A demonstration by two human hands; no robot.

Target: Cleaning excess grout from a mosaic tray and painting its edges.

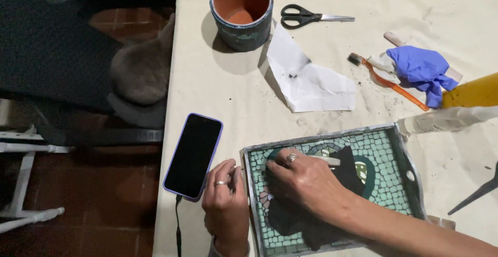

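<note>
I see the mosaic tray lying flat at the near edge of the tabletop, long axis tilted, running roughly from 8 to 2 o'clock. My right hand rests on its tiles, grip pinched on a pale stick-like tool that points toward 3 o'clock. My left hand presses the tray's left rim, fingers curled together, holding nothing. A dark phone lies just beside it at 9 o'clock, near the tabletop's left edge. Open cloth at 12 o'clock up to the crumpled paper — beyond it a terracotta pot and scissors. Tiles small, pale green, gridded; dark glossy patch at the centre.
</note>
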